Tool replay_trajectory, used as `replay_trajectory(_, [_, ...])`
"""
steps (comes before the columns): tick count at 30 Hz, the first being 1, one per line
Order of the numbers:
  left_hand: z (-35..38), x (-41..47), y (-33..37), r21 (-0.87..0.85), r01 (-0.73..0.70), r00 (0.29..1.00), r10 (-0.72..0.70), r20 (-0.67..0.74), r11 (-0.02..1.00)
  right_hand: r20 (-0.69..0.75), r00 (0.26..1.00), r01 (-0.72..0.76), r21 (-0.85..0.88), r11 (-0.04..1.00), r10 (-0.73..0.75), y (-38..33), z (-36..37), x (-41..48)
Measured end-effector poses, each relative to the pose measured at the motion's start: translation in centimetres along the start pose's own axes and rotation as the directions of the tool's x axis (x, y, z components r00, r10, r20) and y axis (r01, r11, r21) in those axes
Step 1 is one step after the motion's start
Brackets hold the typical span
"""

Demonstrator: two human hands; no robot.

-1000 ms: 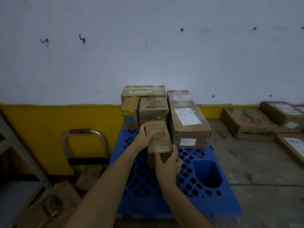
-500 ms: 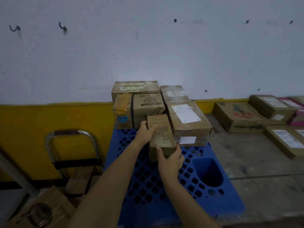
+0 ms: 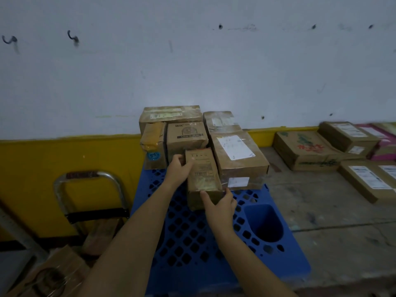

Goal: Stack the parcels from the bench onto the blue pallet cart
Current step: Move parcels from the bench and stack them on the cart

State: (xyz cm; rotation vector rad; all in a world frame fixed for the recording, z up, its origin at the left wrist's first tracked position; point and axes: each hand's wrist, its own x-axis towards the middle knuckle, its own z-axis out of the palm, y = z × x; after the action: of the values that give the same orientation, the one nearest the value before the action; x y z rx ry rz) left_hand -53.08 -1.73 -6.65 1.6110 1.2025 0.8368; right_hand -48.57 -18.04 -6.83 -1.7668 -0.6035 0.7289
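A small brown parcel [image 3: 202, 172] rests on the blue pallet cart [image 3: 192, 239], pressed against the row of parcels behind it. My left hand [image 3: 179, 168] grips its far left edge. At the near end, my right hand [image 3: 218, 203] holds the front face, thumb on top. Behind it stand a box with a printed fan logo [image 3: 186, 137], a tape-wrapped packet [image 3: 153, 144] and a flat box [image 3: 171, 114] on top. A larger box with a white label [image 3: 237, 156] sits to the right, touching the small parcel.
More parcels [image 3: 308, 151] lie on the concrete bench [image 3: 321, 206] to the right, some with white labels [image 3: 368, 179]. A metal trolley handle [image 3: 87, 183] stands left of the cart against the yellow wall band. Cardboard [image 3: 49, 275] lies at the lower left.
The small parcel has slid a little farther back on the cart toward the stacked boxes, both hands staying on it. The camera has shifted slightly.
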Motion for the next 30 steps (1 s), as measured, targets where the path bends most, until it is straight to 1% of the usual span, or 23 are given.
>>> replay_trajectory(5, [-0.7,0.0,3.7,0.213,-0.108,0.974,0.147,-0.174,0.971,0.002,1.0,0.022,0.004,1.0,-0.022,0.0,-3.7,0.1])
replay_trajectory(7, [0.1,-0.7,6.1,0.256,-0.156,0.956,0.211,-0.203,0.954,-0.006,0.999,0.048,-0.004,0.999,-0.048,-0.2,-6.0,0.7])
replay_trajectory(9, [1.9,-1.8,8.8,0.304,-0.193,0.942,0.263,-0.207,0.933,-0.003,0.996,0.087,-0.055,0.995,-0.087,-0.4,-9.0,1.7])
replay_trajectory(14, [10.0,-5.0,14.6,0.306,-0.338,0.919,0.383,-0.098,0.89,0.069,0.967,0.255,-0.264,0.93,-0.245,-0.9,-18.5,5.3])
replay_trajectory(17, [15.7,-6.3,16.7,0.325,-0.385,0.909,0.417,-0.033,0.864,0.103,0.955,0.295,-0.366,0.882,-0.276,-0.9,-25.2,7.7])
replay_trajectory(19, [19.4,-6.9,17.7,0.31,-0.389,0.913,0.409,0.001,0.867,0.106,0.951,0.309,-0.404,0.861,-0.292,-0.7,-29.7,9.3])
replay_trajectory(21, [22.9,-7.2,18.4,0.301,-0.385,0.92,0.389,0.049,0.873,0.086,0.953,0.298,-0.443,0.846,-0.291,-0.3,-33.8,10.8])
replay_trajectory(24, [28.2,-7.0,19.5,0.355,-0.383,0.924,0.356,0.142,0.853,0.036,0.962,0.255,-0.48,0.839,-0.271,0.3,-39.3,12.8])
replay_trajectory(27, [33.4,-6.1,20.8,0.378,-0.379,0.922,0.309,0.234,0.844,0.003,0.971,0.213,-0.455,0.864,-0.238,1.3,-44.0,15.1])
replay_trajectory(30, [38.3,-4.9,22.0,0.387,-0.375,0.919,0.281,0.277,0.843,-0.059,0.977,0.158,-0.452,0.878,-0.206,2.3,-47.9,18.1])
